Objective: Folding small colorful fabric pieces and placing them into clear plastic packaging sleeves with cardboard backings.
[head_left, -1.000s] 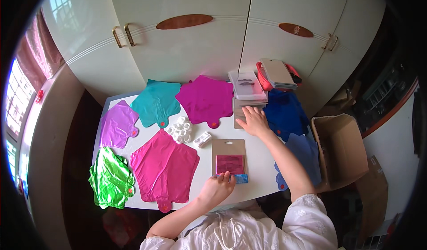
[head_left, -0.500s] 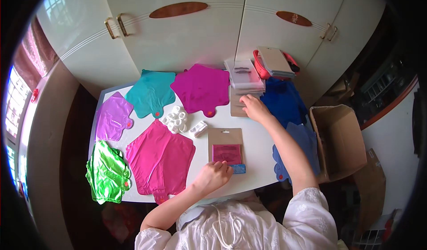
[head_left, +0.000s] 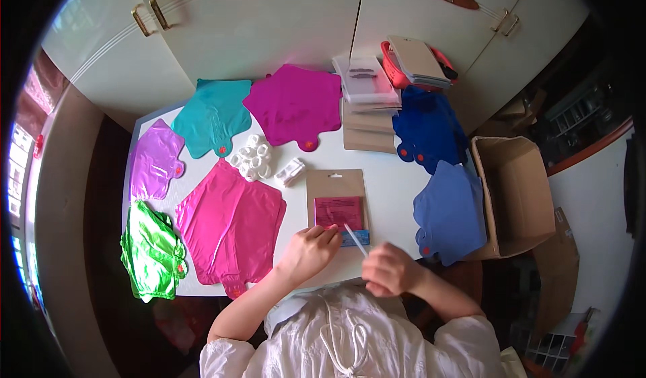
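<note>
A brown packet with a pink window (head_left: 338, 199) lies flat on the white table (head_left: 390, 176) in front of me. My left hand (head_left: 309, 250) rests on its near left corner, fingers curled. My right hand (head_left: 390, 270) is closed around a thin white straw-like stick (head_left: 355, 239) that points up and left over the packet's near edge. Just left of the packet lies a hot-pink foil balloon (head_left: 232, 223).
Flat foil balloons lie around the table: green (head_left: 151, 250), lilac (head_left: 156, 159), teal (head_left: 214, 115), magenta (head_left: 296, 105), dark blue (head_left: 427, 125), lighter blue (head_left: 449, 210). White ribbon rolls (head_left: 254, 157) sit mid-table. Packet stacks (head_left: 369, 102) stand at the back, a red basket (head_left: 414, 61) behind them, an open cardboard box (head_left: 515, 193) at right.
My right hand has come back from the packet stacks at the far side to the near edge, now holding a thin white stick. My left hand stays at the packet's near corner.
</note>
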The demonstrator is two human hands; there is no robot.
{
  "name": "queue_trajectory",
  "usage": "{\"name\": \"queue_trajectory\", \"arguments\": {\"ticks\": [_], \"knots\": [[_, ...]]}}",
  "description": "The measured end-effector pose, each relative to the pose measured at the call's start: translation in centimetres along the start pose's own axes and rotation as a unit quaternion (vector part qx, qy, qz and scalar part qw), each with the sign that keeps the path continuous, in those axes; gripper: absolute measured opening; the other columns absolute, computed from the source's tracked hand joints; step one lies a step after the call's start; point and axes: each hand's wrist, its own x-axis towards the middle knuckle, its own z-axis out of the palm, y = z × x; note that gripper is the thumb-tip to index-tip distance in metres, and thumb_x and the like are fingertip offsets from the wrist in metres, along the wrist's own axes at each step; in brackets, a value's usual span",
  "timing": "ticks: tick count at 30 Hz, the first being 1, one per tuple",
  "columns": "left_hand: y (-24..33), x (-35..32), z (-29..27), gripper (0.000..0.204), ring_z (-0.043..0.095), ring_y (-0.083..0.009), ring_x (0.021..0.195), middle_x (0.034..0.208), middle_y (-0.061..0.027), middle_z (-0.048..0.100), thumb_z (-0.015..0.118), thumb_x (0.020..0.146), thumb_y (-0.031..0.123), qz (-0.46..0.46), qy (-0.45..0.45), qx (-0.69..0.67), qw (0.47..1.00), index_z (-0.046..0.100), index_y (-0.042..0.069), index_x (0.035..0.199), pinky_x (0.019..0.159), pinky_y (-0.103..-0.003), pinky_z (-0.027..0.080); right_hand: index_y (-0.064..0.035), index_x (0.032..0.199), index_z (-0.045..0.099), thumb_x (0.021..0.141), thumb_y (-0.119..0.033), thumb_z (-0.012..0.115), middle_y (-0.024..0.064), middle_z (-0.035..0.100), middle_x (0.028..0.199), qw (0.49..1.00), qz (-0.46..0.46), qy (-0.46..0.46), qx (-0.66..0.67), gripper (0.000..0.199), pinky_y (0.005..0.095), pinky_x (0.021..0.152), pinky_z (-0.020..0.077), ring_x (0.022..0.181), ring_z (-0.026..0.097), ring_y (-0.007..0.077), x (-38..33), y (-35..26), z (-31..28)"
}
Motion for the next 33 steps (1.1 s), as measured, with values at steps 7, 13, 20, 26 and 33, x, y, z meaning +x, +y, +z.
{"name": "queue_trajectory", "arguments": {"ticks": [7, 13, 20, 26, 33], "knots": [[0.2, 0.0, 0.1, 0.016, 0.061, -0.0141, 0.069, 0.097, -0.0022, 0.067, 0.065, 0.068, 0.010, -0.031, -0.029, 0.006, 0.999, 0.060, 0.007, 0.083, 0.056, -0.028, 0.052, -0.0099, 0.073, 0.054, 0.079, -0.026, 0.065, 0.0035, 0.052, 0.083, 0.996, 0.009, -0.030, -0.082, 0.020, 0.0326, 0.070, 0.0439, 0.078, 0.051, 0.0196, -2.3, -1.6, 4.3], [0.3, -0.2, 0.3, 0.012, 0.060, -0.0185, 0.081, 0.109, -0.0071, 0.062, 0.062, 0.070, 0.012, -0.037, -0.061, -0.012, 0.997, 0.057, 0.008, 0.080, 0.065, -0.031, 0.051, -0.0120, 0.071, 0.054, 0.079, -0.030, 0.065, 0.0026, 0.051, 0.080, 0.971, 0.106, -0.080, -0.197, 0.023, 0.0337, 0.068, 0.0402, 0.075, 0.049, 0.0193, -2.3, -1.9, 5.0], [-0.1, 0.0, 0.7, 0.013, 0.050, -0.0405, 0.120, 0.126, -0.0234, 0.052, 0.060, 0.075, 0.014, -0.011, -0.039, -0.021, 0.999, 0.050, 0.005, 0.079, 0.101, -0.047, 0.041, -0.0088, 0.088, 0.054, 0.077, -0.040, 0.067, 0.0057, 0.052, 0.091, 0.964, 0.179, -0.091, -0.175, 0.035, 0.0352, 0.078, 0.0414, 0.086, 0.050, 0.0223, -1.5, -0.7, 3.7], [-0.3, 0.0, 0.6, 0.015, 0.050, -0.0421, 0.120, 0.126, -0.0256, 0.052, 0.058, 0.078, 0.015, 0.005, -0.049, -0.028, 0.998, 0.049, 0.005, 0.083, 0.102, -0.050, 0.040, -0.0058, 0.113, 0.056, 0.074, -0.042, 0.070, 0.0083, 0.052, 0.115, 0.977, 0.144, -0.139, -0.072, 0.055, 0.0390, 0.091, 0.0416, 0.106, 0.048, 0.0254, -2.7, 1.1, 2.0], [-0.3, -0.1, 0.7, 0.016, 0.050, -0.0423, 0.120, 0.126, -0.0257, 0.052, 0.059, 0.078, 0.016, 0.005, -0.049, -0.024, 0.998, 0.049, 0.005, 0.084, 0.101, -0.050, 0.041, -0.0083, 0.112, 0.059, 0.074, -0.024, 0.074, 0.0070, 0.053, 0.114, 0.977, 0.181, -0.067, -0.091, 0.044, 0.0378, 0.089, 0.0429, 0.100, 0.053, 0.0257, -2.7, 1.3, 2.1]]}}
